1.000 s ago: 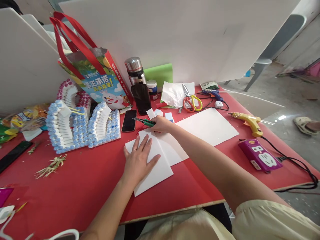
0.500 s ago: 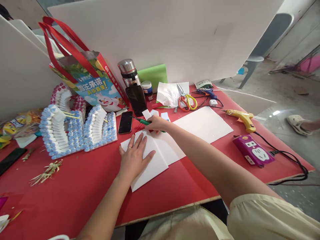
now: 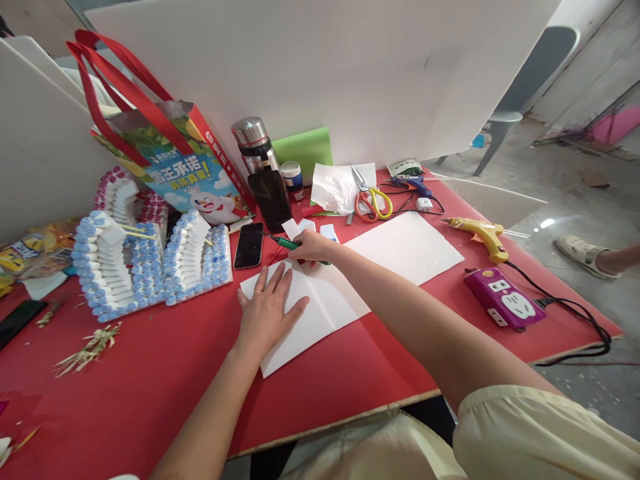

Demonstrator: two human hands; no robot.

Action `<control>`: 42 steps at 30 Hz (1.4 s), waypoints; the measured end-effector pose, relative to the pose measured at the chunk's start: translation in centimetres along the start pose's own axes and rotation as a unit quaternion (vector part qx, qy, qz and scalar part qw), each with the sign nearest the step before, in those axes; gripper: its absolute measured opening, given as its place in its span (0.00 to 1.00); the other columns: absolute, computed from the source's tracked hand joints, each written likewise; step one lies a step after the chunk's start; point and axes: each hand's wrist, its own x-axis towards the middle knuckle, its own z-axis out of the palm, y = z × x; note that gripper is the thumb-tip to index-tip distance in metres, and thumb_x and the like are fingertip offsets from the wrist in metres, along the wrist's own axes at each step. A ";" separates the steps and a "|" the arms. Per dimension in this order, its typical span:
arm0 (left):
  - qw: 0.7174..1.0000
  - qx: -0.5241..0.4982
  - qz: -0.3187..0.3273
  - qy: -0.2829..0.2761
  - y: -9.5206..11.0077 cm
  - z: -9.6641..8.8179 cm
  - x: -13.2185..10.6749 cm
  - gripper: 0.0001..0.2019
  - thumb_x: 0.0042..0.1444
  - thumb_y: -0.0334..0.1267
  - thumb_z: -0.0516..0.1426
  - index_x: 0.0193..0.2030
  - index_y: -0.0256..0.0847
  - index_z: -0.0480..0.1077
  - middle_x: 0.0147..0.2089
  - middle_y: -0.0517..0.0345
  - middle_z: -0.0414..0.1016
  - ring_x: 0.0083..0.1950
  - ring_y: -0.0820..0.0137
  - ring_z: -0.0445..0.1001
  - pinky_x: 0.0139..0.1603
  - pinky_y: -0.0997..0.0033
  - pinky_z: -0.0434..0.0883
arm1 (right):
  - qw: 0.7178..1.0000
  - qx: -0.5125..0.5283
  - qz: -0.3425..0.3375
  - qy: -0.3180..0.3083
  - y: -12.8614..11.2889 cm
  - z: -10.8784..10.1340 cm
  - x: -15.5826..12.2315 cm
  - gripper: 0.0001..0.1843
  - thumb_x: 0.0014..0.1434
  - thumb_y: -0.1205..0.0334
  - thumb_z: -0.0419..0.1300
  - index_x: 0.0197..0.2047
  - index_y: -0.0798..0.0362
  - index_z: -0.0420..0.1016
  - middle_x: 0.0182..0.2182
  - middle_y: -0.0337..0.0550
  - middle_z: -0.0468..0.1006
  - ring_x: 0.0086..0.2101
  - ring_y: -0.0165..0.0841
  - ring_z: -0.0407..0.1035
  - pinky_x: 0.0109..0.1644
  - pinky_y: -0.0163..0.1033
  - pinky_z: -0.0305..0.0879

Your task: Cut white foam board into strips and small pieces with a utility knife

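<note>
My left hand [image 3: 267,303] lies flat with fingers spread on a white foam board [image 3: 333,300], near its left edge. A crease or cut line runs down the board, to the right of that hand. My right hand [image 3: 313,245] is closed around a green craft knife [image 3: 286,243], at the board's far edge. The thin dark tip of the knife points left, towards a black phone [image 3: 249,245]. Small white pieces [image 3: 329,232] lie just beyond my right hand. What the lower right fingers touch is partly hidden.
Another white sheet [image 3: 407,247] lies to the right. Beyond are scissors [image 3: 373,200], a yellow glue gun [image 3: 477,235] and a purple power strip [image 3: 503,300]. Models with blue and white pieces [image 3: 117,263], a bag [image 3: 195,173] and a steel flask [image 3: 255,143] stand left on the red table [image 3: 165,373].
The left part of the board, raised along the crease before, now lies flatter and level with the right part. The view has shifted slightly; both hands keep nearly the same place.
</note>
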 end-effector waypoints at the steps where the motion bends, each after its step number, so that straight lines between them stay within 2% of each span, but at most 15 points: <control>1: 1.000 0.001 -0.001 -0.003 0.0 0.0 0.0 0.35 0.65 0.62 0.44 0.72 0.46 0.57 0.76 0.51 0.49 0.76 0.43 0.45 0.65 0.22 0.55 | 1.000 0.002 -0.001 -0.001 0.0 0.0 0.0 0.11 0.49 0.61 0.66 0.25 0.51 0.66 0.17 0.32 0.67 0.19 0.26 0.65 0.21 0.29 0.66; 6: 1.000 0.003 -0.004 -0.009 0.0 0.0 -0.1 0.35 0.66 0.62 0.43 0.73 0.44 0.56 0.76 0.50 0.49 0.77 0.43 0.43 0.65 0.20 0.52 | 1.000 0.004 -0.003 -0.001 0.1 0.1 0.0 0.09 0.48 0.61 0.65 0.26 0.51 0.68 0.20 0.34 0.70 0.19 0.27 0.66 0.20 0.30 0.66; 12: 1.000 -0.002 -0.007 -0.017 0.0 0.0 0.1 0.35 0.65 0.62 0.44 0.72 0.44 0.56 0.76 0.50 0.49 0.77 0.45 0.42 0.66 0.21 0.50 | 1.000 0.005 -0.002 -0.003 0.7 0.2 0.7 0.07 0.46 0.60 0.65 0.28 0.51 0.71 0.22 0.36 0.73 0.21 0.30 0.70 0.19 0.30 0.64; 20: 1.000 -0.016 0.001 0.000 -0.3 0.4 0.2 0.35 0.65 0.62 0.46 0.72 0.43 0.58 0.76 0.47 0.51 0.77 0.45 0.44 0.69 0.23 0.41 | 1.000 -0.002 0.000 0.006 0.2 0.1 0.0 0.08 0.44 0.63 0.66 0.26 0.51 0.69 0.19 0.34 0.70 0.20 0.28 0.69 0.20 0.29 0.65; 26: 1.000 -0.023 0.011 0.007 -0.5 0.7 0.0 0.35 0.66 0.62 0.45 0.72 0.43 0.57 0.76 0.47 0.51 0.77 0.45 0.42 0.69 0.22 0.40 | 1.000 0.007 0.005 0.006 0.1 0.1 -0.2 0.07 0.44 0.63 0.66 0.27 0.51 0.72 0.19 0.33 0.70 0.20 0.28 0.67 0.21 0.31 0.67; 30: 1.000 -0.023 0.018 0.005 -0.6 0.6 0.1 0.35 0.65 0.61 0.46 0.72 0.43 0.57 0.75 0.46 0.52 0.77 0.45 0.43 0.70 0.26 0.43 | 1.000 0.007 -0.002 0.006 0.3 0.1 -0.1 0.07 0.44 0.64 0.67 0.27 0.51 0.72 0.18 0.33 0.69 0.21 0.28 0.67 0.21 0.30 0.67; 39: 0.999 -0.021 0.026 -0.007 -0.9 0.4 0.2 0.35 0.65 0.62 0.46 0.72 0.43 0.56 0.76 0.47 0.51 0.77 0.45 0.42 0.70 0.26 0.42 | 1.000 0.010 -0.012 0.009 0.4 0.2 -0.2 0.09 0.45 0.63 0.68 0.26 0.52 0.71 0.21 0.35 0.73 0.20 0.28 0.68 0.21 0.30 0.67; 42: 0.999 -0.013 0.042 -0.004 -0.9 0.1 0.4 0.34 0.65 0.61 0.46 0.71 0.43 0.58 0.75 0.47 0.52 0.77 0.45 0.45 0.70 0.27 0.45 | 1.000 0.008 -0.016 0.010 0.5 0.2 0.0 0.09 0.45 0.63 0.68 0.27 0.52 0.72 0.20 0.35 0.72 0.20 0.28 0.68 0.21 0.30 0.67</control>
